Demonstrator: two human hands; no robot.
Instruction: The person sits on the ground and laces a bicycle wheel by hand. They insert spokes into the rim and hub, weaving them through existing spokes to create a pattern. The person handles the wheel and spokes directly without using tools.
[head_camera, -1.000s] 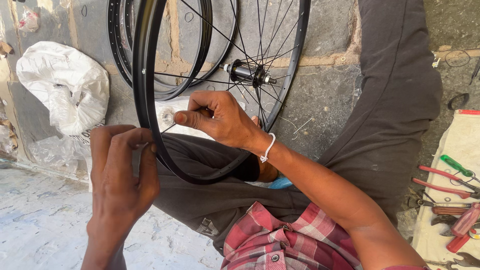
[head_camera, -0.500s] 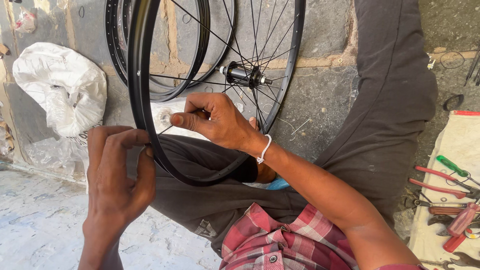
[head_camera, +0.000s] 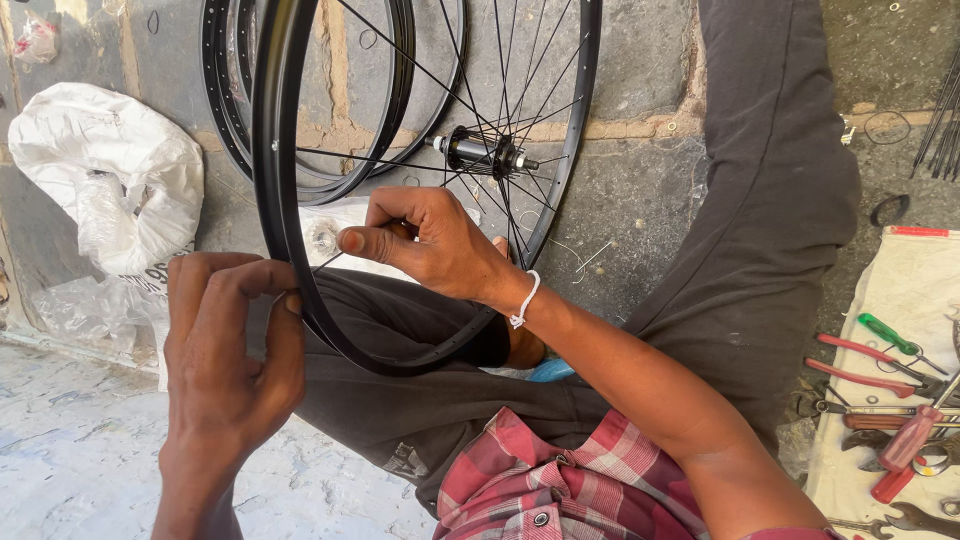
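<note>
A black bicycle wheel rim (head_camera: 275, 170) stands upright across my lap, with thin spokes running to a dark hub (head_camera: 478, 153). My left hand (head_camera: 228, 350) is curled against the outside of the rim at its lower left, fingertips pinched at the rim wall. My right hand (head_camera: 430, 245) reaches through the wheel from the right and pinches a spoke (head_camera: 325, 262) near the rim's inner side. A white thread band circles my right wrist.
More black rims (head_camera: 395, 110) lean on the brick and concrete wall behind. A white plastic bag (head_camera: 110, 180) lies at the left. On a cloth (head_camera: 915, 290) at the right lie pliers, screwdrivers and wrenches. My dark-trousered legs spread to both sides.
Both hands have stayed at the lower left of the rim. My right hand's fingers have shifted slightly along the spoke; the view has drifted a little.
</note>
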